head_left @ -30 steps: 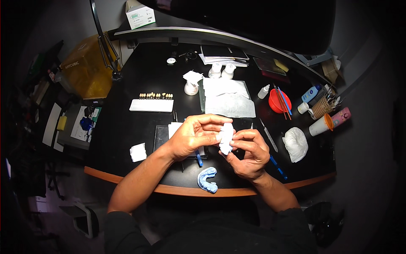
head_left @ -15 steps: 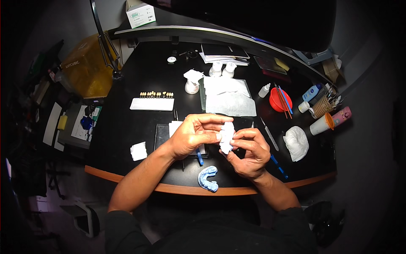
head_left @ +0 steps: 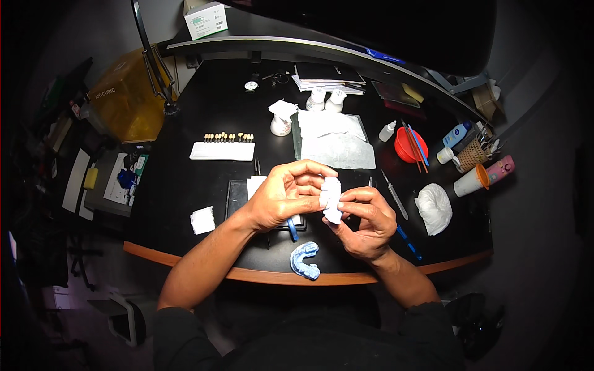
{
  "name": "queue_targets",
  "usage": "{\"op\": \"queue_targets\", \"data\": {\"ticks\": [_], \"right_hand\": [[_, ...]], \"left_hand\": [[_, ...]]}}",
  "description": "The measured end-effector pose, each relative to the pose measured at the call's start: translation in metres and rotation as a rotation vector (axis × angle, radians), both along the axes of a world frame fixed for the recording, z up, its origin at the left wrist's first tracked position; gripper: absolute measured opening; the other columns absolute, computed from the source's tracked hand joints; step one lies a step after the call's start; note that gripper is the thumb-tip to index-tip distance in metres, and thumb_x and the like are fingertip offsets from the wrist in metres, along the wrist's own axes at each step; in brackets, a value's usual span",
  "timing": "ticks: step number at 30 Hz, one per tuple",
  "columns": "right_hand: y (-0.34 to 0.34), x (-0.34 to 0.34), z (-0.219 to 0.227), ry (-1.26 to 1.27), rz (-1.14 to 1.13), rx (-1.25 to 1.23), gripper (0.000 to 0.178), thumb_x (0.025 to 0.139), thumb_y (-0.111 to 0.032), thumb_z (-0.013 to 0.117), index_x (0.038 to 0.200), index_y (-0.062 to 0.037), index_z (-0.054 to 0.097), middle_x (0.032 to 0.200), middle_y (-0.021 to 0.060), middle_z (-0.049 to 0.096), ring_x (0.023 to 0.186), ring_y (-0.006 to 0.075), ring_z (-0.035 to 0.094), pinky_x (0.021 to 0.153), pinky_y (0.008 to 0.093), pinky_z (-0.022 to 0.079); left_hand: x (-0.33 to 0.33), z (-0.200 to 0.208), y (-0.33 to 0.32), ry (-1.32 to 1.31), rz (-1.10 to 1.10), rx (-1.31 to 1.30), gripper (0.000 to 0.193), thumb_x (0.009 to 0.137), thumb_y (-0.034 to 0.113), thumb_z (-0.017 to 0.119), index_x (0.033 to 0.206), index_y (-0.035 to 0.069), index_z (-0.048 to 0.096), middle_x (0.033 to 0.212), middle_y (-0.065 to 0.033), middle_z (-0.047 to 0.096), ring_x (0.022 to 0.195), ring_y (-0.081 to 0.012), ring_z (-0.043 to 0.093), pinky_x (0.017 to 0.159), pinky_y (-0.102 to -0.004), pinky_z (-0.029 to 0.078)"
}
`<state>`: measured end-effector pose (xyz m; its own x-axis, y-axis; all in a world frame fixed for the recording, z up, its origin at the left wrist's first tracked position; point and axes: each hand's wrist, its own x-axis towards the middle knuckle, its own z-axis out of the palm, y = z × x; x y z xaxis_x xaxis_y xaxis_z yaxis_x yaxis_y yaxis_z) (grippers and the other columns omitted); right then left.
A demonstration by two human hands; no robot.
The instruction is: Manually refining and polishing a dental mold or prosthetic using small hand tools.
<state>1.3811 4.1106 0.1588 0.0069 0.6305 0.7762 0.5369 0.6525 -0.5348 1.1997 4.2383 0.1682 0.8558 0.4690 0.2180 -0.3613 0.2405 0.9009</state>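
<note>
Left hand point(head_left: 281, 196) and right hand point(head_left: 369, 227) pinch a lumpy white piece point(head_left: 331, 201) between them, over the desk point(head_left: 167, 213); long axis runs near-to-far in view. Blue dental cast point(head_left: 299, 261) lies bodyward of both.

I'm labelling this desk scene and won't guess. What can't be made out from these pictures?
All in the head view:
White piece: gripped spots covered by fingers of the left hand and right hand; fine detail washed out by bright light.
Dark tray: partly hidden behind the left hand.
Blue tool: upper end hidden by the left hand.
Black shape overhead: cut off by the top edge.
Objects at lower right: too dark to identify.
</note>
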Motion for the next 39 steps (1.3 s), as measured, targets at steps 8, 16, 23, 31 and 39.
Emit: {"op": "queue_targets", "data": {"ticks": [8,16,23,31,39], "right_hand": [[0.002,-0.001,0.002,0.126,0.009,-0.087,0.031,0.083,0.002,0.082,0.111,0.0032,0.069,0.102,0.0169,0.070,0.088,0.0181,0.072,0.069,0.0258,0.060],[0.002,0.012,-0.004,0.805,0.278,-0.536,0.022,0.102,-0.014,0.068,0.115,0.0045,0.068,0.099,0.0101,0.072,0.083,0.0108,0.067,0.072,0.0239,0.054],[0.002,0.013,-0.006,0.903,0.339,-0.597,0.021,0.103,-0.015,0.066,0.112,0.0036,0.068,0.096,0.0093,0.072,0.080,0.0109,0.067,0.072,0.0234,0.053],[0.003,0.014,-0.009,0.879,0.322,-0.606,0.022,0.103,-0.018,0.068,0.110,0.0032,0.069,0.094,0.0087,0.073,0.078,0.0104,0.067,0.070,0.0230,0.053],[0.003,0.013,-0.007,0.857,0.316,-0.608,0.022,0.103,-0.018,0.068,0.111,0.0028,0.069,0.093,0.0081,0.073,0.078,0.0096,0.067,0.070,0.0222,0.053]], "left_hand": [[-0.001,0.000,-0.002,0.053,-0.029,-0.045,0.039,0.091,0.001,0.074,0.128,-0.004,0.061,0.119,-0.0116,0.065,0.113,-0.0163,0.066,0.093,-0.0289,0.056],[0.006,0.003,-0.013,0.006,0.200,0.346,0.038,0.088,-0.001,0.080,0.122,-0.004,0.066,0.117,-0.0122,0.066,0.112,-0.0185,0.067,0.100,-0.0334,0.055],[0.006,-0.005,-0.013,0.001,0.283,0.416,0.033,0.086,-0.002,0.081,0.117,-0.005,0.070,0.112,-0.0134,0.069,0.105,-0.0176,0.070,0.093,-0.0313,0.057],[0.005,-0.006,-0.011,0.047,0.281,0.417,0.031,0.087,-0.001,0.081,0.115,-0.006,0.070,0.113,-0.0151,0.070,0.103,-0.0179,0.071,0.091,-0.0311,0.058],[0.005,-0.005,-0.014,0.047,0.285,0.403,0.031,0.086,0.000,0.082,0.114,-0.006,0.070,0.112,-0.0151,0.071,0.102,-0.0178,0.071,0.092,-0.0310,0.058]]}}
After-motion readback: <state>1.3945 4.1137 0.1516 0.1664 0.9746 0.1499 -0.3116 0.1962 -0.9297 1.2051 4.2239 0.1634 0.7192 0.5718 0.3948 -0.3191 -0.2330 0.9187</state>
